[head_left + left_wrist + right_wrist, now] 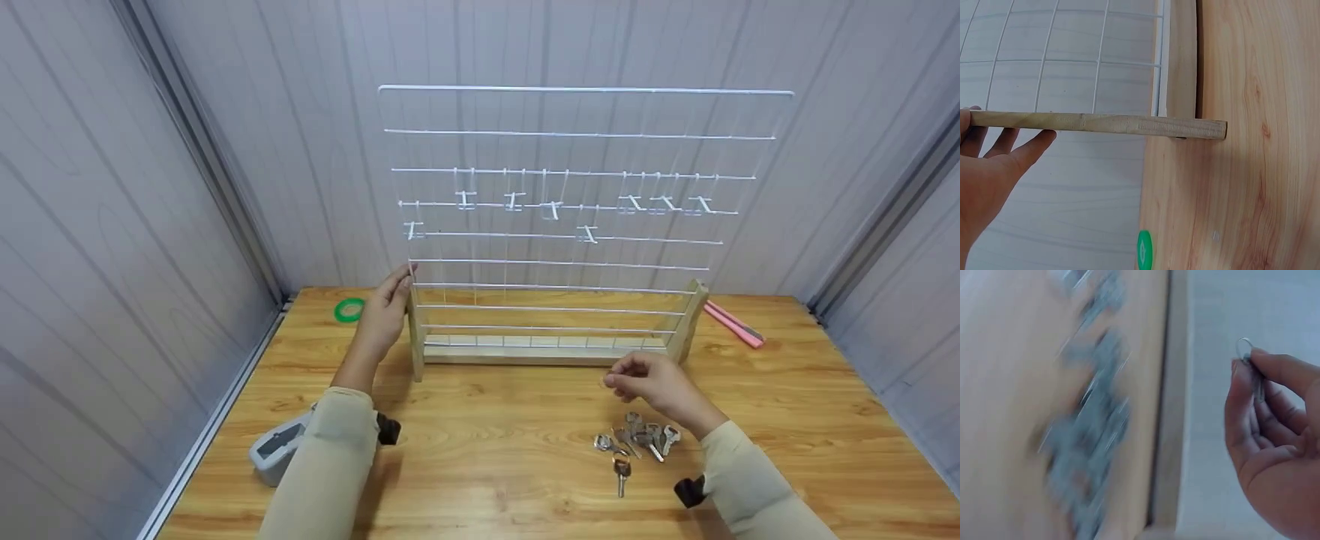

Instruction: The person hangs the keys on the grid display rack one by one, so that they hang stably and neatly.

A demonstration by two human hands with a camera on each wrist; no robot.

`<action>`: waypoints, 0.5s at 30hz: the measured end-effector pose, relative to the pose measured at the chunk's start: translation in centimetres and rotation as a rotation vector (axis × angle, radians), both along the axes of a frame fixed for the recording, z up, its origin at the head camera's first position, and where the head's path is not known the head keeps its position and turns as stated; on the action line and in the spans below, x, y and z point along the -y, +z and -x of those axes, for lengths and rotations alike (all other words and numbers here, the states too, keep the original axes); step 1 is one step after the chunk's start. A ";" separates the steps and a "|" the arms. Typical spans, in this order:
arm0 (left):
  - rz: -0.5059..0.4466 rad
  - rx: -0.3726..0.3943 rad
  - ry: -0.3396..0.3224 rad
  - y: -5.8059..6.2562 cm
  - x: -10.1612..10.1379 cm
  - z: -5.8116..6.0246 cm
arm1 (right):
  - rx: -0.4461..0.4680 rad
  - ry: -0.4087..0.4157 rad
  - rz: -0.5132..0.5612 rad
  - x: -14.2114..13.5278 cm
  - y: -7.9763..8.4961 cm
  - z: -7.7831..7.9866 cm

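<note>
A white wire grid rack (585, 91) with wooden side posts stands on the table, small white hooks (553, 210) hanging from its wires. My left hand (384, 311) grips the upper part of the left wooden post (1112, 123), fingertips against its outer side. Low in front of the rack's right part, my right hand (651, 384) pinches a key (1257, 385) between thumb and forefinger. The key's thin ring (1244, 349) sticks up past the fingertips, and its shaft points into the palm. Below that hand lies a pile of loose keys (651, 439), blurred in the right wrist view.
A green tape roll (349, 310) lies left of the rack, and a pink-handled tool (735, 324) lies at its right. The grey device (277, 450) sits beside my left forearm. Panelled walls (225, 67) enclose the wooden table (487, 465) at the back and sides.
</note>
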State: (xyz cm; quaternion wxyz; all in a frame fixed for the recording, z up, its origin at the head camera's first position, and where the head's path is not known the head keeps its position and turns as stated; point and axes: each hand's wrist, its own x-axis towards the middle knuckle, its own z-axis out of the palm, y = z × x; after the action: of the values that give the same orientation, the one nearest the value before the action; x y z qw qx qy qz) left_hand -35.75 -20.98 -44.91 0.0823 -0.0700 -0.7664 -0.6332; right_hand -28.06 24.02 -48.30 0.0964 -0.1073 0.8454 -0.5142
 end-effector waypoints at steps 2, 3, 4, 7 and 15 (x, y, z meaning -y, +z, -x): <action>0.012 -0.003 0.003 0.0 0.1 -0.1 | 0.020 0.031 0.082 1.5 0.8 -0.1; 0.018 -0.004 0.006 0.0 0.1 -0.1 | 0.024 0.049 0.121 2.3 1.3 -0.2; 0.018 -0.005 0.011 0.0 0.1 -0.1 | 0.021 0.064 0.150 3.1 1.7 -0.2; 0.024 -0.006 0.025 0.0 0.0 -0.1 | -0.001 0.106 0.253 5.5 2.8 -0.4; 0.023 -0.037 0.063 -0.2 -0.1 -0.1 | -0.097 0.137 0.359 12.0 5.7 -0.3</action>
State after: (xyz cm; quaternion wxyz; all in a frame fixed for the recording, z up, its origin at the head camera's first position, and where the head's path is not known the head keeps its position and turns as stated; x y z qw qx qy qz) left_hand -35.66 -20.86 -45.16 0.1156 -0.0585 -0.7739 -0.6199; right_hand -27.75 11.98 -42.62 0.0697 -0.2047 0.7346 -0.6431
